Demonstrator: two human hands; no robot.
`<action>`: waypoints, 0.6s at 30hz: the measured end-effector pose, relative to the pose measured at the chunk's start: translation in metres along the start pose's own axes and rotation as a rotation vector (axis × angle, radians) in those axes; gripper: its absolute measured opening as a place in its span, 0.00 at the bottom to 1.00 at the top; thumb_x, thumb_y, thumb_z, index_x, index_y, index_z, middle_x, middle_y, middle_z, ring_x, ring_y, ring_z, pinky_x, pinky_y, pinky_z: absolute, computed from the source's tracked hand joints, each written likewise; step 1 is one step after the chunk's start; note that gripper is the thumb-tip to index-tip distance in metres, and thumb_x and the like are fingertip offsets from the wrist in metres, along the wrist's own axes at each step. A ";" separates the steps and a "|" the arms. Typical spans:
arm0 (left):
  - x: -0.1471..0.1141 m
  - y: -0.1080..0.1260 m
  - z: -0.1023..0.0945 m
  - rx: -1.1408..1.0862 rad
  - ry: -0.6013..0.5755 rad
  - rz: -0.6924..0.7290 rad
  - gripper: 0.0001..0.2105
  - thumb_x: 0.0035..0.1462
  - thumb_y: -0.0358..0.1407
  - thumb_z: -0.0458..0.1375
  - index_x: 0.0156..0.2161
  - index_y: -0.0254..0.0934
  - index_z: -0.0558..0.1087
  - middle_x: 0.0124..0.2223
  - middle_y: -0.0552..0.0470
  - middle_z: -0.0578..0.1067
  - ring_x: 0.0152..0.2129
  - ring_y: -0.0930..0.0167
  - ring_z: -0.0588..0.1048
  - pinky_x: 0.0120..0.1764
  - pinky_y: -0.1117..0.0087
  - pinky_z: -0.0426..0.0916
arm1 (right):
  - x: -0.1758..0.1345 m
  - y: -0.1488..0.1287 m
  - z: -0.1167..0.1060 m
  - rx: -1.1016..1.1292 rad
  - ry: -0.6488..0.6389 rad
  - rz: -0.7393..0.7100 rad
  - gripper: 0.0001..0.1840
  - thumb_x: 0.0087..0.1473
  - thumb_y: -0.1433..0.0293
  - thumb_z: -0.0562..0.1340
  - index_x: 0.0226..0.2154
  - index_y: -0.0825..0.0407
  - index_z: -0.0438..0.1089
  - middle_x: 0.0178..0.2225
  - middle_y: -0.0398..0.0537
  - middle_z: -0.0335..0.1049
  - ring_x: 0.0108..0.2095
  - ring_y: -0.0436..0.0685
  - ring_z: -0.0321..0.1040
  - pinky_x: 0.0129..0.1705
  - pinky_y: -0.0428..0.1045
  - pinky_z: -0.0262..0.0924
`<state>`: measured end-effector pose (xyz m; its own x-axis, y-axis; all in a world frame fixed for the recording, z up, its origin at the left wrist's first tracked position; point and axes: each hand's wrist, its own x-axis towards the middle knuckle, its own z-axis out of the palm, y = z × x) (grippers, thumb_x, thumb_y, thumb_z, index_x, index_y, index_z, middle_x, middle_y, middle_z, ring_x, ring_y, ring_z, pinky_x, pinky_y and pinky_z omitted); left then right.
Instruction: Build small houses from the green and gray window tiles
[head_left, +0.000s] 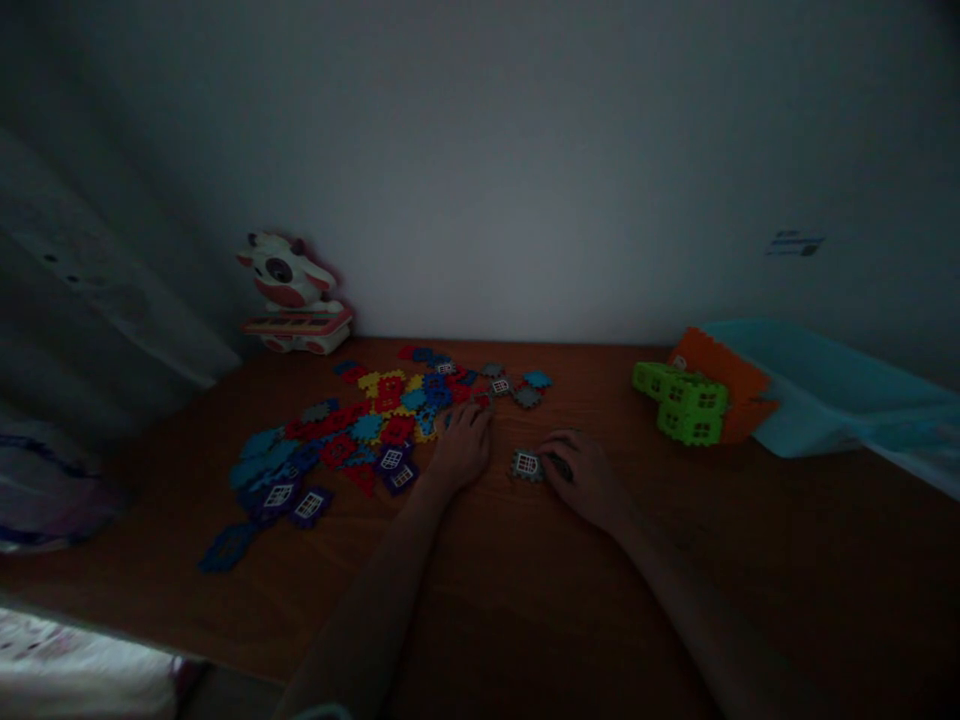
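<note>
My left hand (463, 440) lies at the right edge of a pile of colourful interlocking building tiles (367, 428). Its fingers stretch forward over the nearest tiles, and I cannot make out anything held in it. My right hand (583, 472) is on the table with thumb and fingers curled around a dark grey tile, partly hidden by the fingers. Touching or just beside its fingertips is a grey tile with a white window (527, 464). Beyond my left hand lie another grey window tile (500, 386) and a plain grey tile (528, 398).
An assembled green block piece (686, 402) leans by an orange panel (712, 375) at the right. Behind them lies a translucent blue bin (817, 385). A cow-shaped toy keyboard (296, 295) stands at the back left. A pale wall borders the wooden table (495, 600).
</note>
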<state>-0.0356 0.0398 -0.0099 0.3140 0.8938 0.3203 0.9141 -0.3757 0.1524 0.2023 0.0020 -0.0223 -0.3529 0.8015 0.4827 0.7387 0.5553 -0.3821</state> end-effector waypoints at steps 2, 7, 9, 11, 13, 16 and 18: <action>0.000 0.000 -0.002 -0.031 0.000 0.023 0.16 0.66 0.32 0.48 0.55 0.40 0.71 0.56 0.43 0.73 0.55 0.60 0.69 0.58 0.50 0.60 | 0.000 0.000 0.000 0.000 -0.006 0.000 0.09 0.63 0.69 0.58 0.41 0.49 0.75 0.45 0.53 0.72 0.47 0.62 0.69 0.51 0.60 0.64; -0.002 -0.003 -0.002 -0.312 -0.012 0.211 0.12 0.67 0.32 0.48 0.49 0.39 0.72 0.49 0.46 0.76 0.47 0.66 0.74 0.52 0.61 0.69 | 0.002 -0.002 -0.003 0.003 -0.014 -0.001 0.09 0.63 0.69 0.58 0.41 0.48 0.75 0.45 0.53 0.73 0.47 0.62 0.70 0.51 0.60 0.65; -0.003 -0.005 0.000 -0.403 -0.018 0.247 0.11 0.68 0.32 0.48 0.48 0.40 0.72 0.48 0.48 0.77 0.47 0.68 0.74 0.51 0.63 0.70 | 0.002 -0.003 -0.005 0.010 -0.012 -0.002 0.10 0.63 0.69 0.58 0.40 0.47 0.75 0.45 0.52 0.73 0.46 0.61 0.71 0.50 0.60 0.65; -0.003 -0.006 0.003 -0.408 0.005 0.244 0.11 0.67 0.33 0.50 0.49 0.41 0.71 0.50 0.48 0.76 0.49 0.67 0.74 0.53 0.62 0.70 | 0.003 -0.005 -0.006 0.011 0.002 0.004 0.10 0.62 0.70 0.57 0.40 0.47 0.75 0.45 0.52 0.73 0.46 0.61 0.71 0.51 0.59 0.65; -0.003 -0.006 0.005 -0.360 0.056 0.206 0.12 0.66 0.37 0.53 0.52 0.40 0.71 0.53 0.45 0.75 0.53 0.65 0.72 0.56 0.59 0.68 | 0.003 -0.007 -0.007 0.009 0.014 0.014 0.10 0.62 0.70 0.57 0.42 0.48 0.74 0.44 0.52 0.73 0.47 0.62 0.71 0.51 0.60 0.65; -0.002 -0.006 0.007 -0.284 0.072 0.165 0.20 0.63 0.48 0.57 0.55 0.38 0.70 0.57 0.43 0.73 0.56 0.62 0.70 0.59 0.56 0.65 | 0.002 -0.008 -0.007 0.008 0.014 0.020 0.10 0.62 0.69 0.58 0.44 0.49 0.73 0.45 0.54 0.73 0.48 0.63 0.70 0.52 0.61 0.65; -0.002 -0.006 0.006 -0.248 0.026 0.191 0.26 0.61 0.54 0.57 0.55 0.38 0.70 0.59 0.42 0.72 0.58 0.60 0.69 0.61 0.55 0.62 | 0.002 -0.008 -0.006 0.011 0.009 0.014 0.09 0.63 0.68 0.58 0.44 0.49 0.73 0.46 0.54 0.73 0.48 0.63 0.70 0.52 0.61 0.65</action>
<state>-0.0400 0.0418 -0.0168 0.4642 0.7960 0.3885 0.7479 -0.5872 0.3095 0.1991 -0.0025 -0.0132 -0.3373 0.8072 0.4844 0.7370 0.5466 -0.3976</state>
